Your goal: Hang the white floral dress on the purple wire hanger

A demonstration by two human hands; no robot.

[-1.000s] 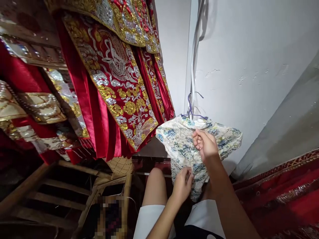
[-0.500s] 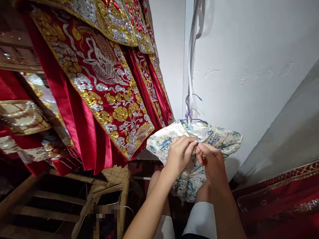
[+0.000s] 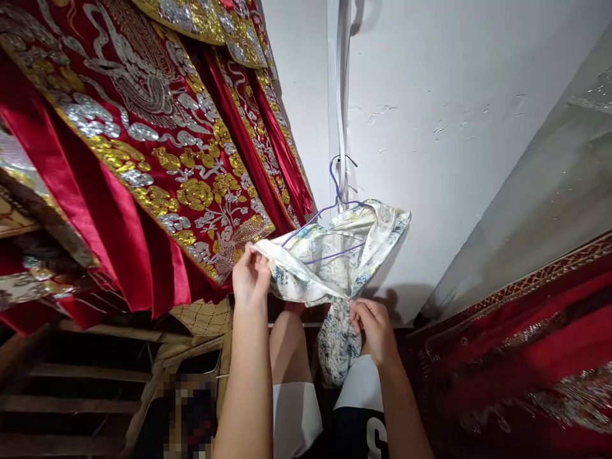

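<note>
Hands now apart, floral garment [image 3: 335, 255] pulled open

Two hands [image 3: 251, 275] [image 3: 373, 325], one floral garment [image 3: 335, 255], one purple wire hanger [image 3: 337, 185], several red embroidered robes [image 3: 157, 159].

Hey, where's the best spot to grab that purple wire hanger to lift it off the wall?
Probably the purple hanger at its bare neck just under the hook, coming from the front: the floral garment covers much of the arms, and the left hand and right hand grip the cloth below.
</note>
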